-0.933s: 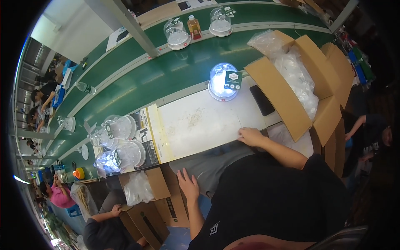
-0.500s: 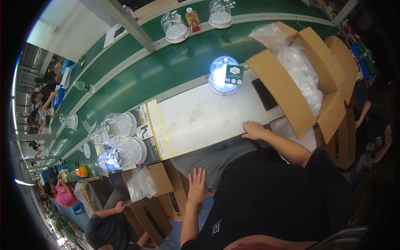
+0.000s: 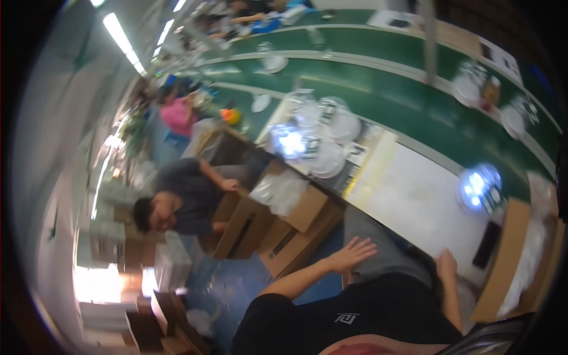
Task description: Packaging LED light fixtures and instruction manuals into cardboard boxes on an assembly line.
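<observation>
My left hand rests flat on my grey-trousered thigh, fingers spread, holding nothing. At the near edge of the white work surface, my right hand lies with fingers loosely curled and empty. A round clear plastic dome lit blue stands at the far right of that surface. A stack of several clear round lids and another glowing dome sit at its left end.
An open cardboard box with clear plastic bags stands right of me. More open boxes with plastic sit on the floor to my left, where a seated person reaches into one. A green conveyor carries more domes.
The view has swung sharply and tilted, now blurred. My left hand stays on my thigh and my right hand stays at the work surface's edge.
</observation>
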Demonstrator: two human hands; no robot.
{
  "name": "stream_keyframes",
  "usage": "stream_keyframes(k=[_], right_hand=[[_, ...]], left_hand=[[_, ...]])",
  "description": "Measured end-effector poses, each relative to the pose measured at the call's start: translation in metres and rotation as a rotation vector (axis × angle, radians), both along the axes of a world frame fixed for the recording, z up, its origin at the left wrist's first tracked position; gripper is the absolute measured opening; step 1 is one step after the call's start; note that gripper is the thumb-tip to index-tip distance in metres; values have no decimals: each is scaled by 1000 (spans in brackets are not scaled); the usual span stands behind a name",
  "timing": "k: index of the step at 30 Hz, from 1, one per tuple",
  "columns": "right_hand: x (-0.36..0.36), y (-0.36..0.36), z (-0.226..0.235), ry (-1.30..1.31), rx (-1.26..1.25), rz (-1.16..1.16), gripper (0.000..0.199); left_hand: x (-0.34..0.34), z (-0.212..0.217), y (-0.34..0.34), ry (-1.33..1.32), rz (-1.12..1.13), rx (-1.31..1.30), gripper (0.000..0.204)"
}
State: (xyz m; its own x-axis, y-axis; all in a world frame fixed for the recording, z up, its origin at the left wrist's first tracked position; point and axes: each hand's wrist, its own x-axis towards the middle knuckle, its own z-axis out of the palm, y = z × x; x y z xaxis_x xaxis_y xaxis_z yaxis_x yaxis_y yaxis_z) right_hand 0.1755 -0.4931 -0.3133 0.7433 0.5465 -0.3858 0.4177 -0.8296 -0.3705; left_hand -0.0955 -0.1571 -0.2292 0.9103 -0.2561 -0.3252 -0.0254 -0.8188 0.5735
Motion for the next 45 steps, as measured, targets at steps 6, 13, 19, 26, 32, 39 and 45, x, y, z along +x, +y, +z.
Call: stream_keyframes(k=[6,13,19,26,32,39,45], right_hand=[[4,8,5,15,63,70,33],[3,-2,20,161,158,-55,24],[-3,-80,-28,170,73,56,26],[-7,-160,-125,115,-132,-210,27],[-18,-141,-151,200,-74,-256,27],[-33,-115,-157,312,-1,-326,27],[-40,-103,-153,405,52,-382,28]], left_hand=[[-15,10,2,-56,78,-6,149],[-14,-9,8,-90,90,-47,152],[-20,-13,4,-98,84,-47,157],[-20,-12,5,-129,98,-79,158],[-20,-15,6,-133,99,-74,155],[-21,-14,3,-124,102,-75,154],[-20,-9,5,-92,82,-58,154]])
